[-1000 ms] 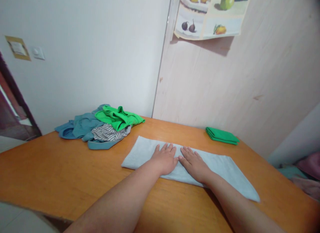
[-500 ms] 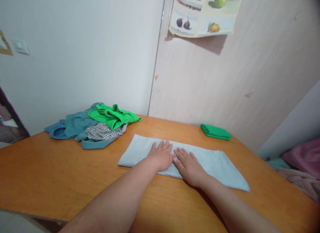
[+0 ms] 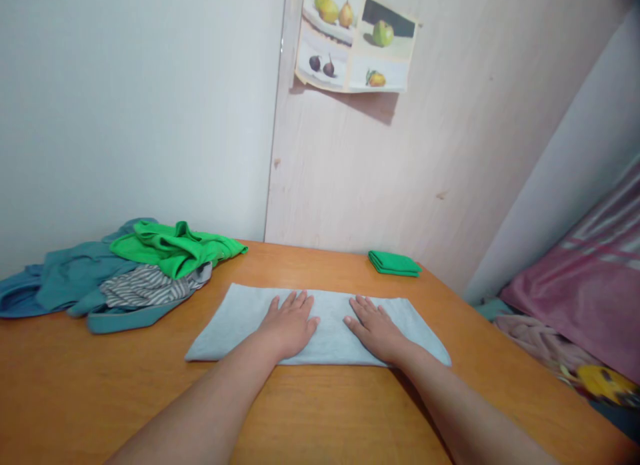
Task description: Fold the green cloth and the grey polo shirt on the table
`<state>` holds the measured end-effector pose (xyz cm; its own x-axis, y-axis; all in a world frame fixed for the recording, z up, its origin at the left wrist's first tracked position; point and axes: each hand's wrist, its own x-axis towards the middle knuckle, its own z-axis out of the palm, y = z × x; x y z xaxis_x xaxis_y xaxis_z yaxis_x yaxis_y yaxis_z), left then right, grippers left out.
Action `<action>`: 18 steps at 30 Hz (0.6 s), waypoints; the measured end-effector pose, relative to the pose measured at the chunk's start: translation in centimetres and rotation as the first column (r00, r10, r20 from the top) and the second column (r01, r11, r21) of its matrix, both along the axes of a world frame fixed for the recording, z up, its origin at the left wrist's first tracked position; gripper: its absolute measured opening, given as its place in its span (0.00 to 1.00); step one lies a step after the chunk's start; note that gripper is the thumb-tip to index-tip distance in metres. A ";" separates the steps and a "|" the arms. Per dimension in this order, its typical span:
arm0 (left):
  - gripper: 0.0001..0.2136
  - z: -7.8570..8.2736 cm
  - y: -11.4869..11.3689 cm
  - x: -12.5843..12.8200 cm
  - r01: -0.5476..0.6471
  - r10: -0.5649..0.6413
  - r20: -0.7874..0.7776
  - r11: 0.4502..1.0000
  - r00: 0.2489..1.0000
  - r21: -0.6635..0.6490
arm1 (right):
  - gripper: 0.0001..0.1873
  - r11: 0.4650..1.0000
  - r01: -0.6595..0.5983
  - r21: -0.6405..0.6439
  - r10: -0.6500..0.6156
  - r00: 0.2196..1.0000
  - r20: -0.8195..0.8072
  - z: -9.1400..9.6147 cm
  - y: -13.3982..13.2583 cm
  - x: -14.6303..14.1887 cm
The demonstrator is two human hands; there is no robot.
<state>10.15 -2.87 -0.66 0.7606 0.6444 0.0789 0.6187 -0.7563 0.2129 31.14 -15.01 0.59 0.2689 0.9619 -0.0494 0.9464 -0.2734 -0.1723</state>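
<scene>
A light blue folded cloth lies flat as a long strip across the wooden table. My left hand rests palm down on its left half, fingers spread. On the right half lies my right hand, also flat with fingers apart. A gap of bare cloth shows between the two hands. Neither hand grips anything. Whether the cloth is a garment or a towel I cannot tell.
At the left a heap holds a bright green garment, a striped grey-and-white cloth and blue-teal clothes. A folded green cloth sits at the back right. Fruit pictures hang on the wall; pink fabric is beyond the right edge.
My hands, close together before, have slid apart along the cloth, left hand leftward and right hand rightward. The camera view has turned to the right.
</scene>
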 end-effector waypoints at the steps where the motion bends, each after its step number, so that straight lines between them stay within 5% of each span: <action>1: 0.31 0.1 0.0 0.0 -0.001 0.001 -0.003 1.000 1.000 0.002 | 0.45 1.000 -0.009 0.000 0.009 1.000 -0.006 0.0 -0.1 0.2; 8: 0.30 0.4 -0.1 -0.1 -0.006 0.006 -0.029 1.000 1.000 0.009 | 0.46 0.993 0.118 0.018 -0.119 0.989 0.088 0.6 -1.2 3.5; 13: 0.30 0.5 0.0 -0.1 -0.009 0.009 -0.035 1.000 0.999 0.006 | 0.47 0.972 0.234 -0.030 -0.230 0.968 0.104 -0.7 -2.7 6.9; 18: 0.30 0.7 -0.2 -0.3 -0.014 0.014 -0.050 1.000 0.999 0.012 | 0.48 0.971 0.237 -0.017 -0.235 0.970 0.068 -1.5 -2.9 7.5</action>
<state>9.90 -3.04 0.08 0.7547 0.6543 0.0489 0.6388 -0.7497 0.1727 38.60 -17.88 -0.93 0.4916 0.8695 -0.0474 0.8634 -0.4938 -0.1033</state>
